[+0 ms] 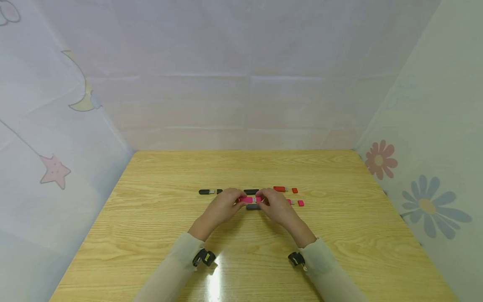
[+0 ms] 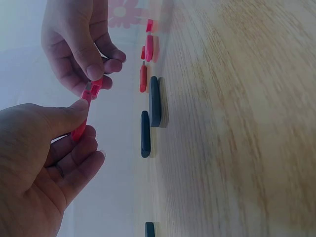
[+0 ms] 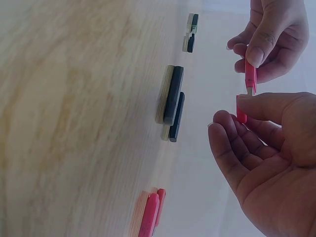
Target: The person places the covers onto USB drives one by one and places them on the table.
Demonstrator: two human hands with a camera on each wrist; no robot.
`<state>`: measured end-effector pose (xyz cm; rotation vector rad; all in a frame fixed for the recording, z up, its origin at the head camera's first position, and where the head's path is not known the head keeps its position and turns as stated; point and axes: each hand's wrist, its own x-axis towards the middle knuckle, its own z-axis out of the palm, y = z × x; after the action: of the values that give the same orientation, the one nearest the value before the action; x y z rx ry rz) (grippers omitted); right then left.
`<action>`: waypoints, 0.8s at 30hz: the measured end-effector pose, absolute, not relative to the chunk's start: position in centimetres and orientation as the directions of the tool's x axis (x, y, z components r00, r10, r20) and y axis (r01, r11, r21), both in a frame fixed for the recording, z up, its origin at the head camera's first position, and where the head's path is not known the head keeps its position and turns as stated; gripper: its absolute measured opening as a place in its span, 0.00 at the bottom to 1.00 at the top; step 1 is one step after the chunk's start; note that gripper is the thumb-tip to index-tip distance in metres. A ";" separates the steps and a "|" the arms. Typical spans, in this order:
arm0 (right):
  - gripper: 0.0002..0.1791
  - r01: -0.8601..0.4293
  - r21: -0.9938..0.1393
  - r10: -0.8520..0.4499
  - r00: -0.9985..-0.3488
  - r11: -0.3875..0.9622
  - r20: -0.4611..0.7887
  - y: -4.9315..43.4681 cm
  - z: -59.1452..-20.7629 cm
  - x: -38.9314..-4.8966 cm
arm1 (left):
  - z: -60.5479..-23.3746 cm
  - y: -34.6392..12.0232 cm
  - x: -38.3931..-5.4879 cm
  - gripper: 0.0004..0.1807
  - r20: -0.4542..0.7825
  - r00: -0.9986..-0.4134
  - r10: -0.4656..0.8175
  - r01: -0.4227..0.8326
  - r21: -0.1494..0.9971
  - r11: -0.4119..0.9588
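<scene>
Above the table my left hand pinches the body of a pink USB flash drive between thumb and fingers. Its metal plug points toward my right hand, which pinches the small pink cap. In both wrist views part of the plug shows between body and cap; how far it sits inside the cap I cannot tell. Behind and in front of the hands in the head view lie a black USB drive and a dark grey one, neither showing a bare plug.
At left lies an uncapped black drive with its black cap beside it. To the right are an uncapped red drive, a red cap, another pink drive partly hidden by my hand, and its cap. Wooden table underneath.
</scene>
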<state>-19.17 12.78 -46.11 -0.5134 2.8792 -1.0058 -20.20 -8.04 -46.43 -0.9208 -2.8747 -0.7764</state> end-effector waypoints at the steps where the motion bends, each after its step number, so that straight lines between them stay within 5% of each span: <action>1: 0.11 -0.295 -0.614 -0.326 -0.943 0.732 0.064 12.8 -46.1 -19.2 | -46.4 -8.0 -20.2 0.10 0.170 -0.824 0.541 0.553 0.451 0.700; 24: 0.11 -0.281 -0.632 -0.314 -0.947 0.722 0.063 12.7 -45.9 -19.2 | -46.4 -8.3 -20.2 0.10 0.183 -0.819 0.544 0.561 0.453 0.693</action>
<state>-19.18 12.68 -45.94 -0.4966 2.8696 -1.0410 -20.18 -8.27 -46.43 -0.9329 -2.8587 -0.7827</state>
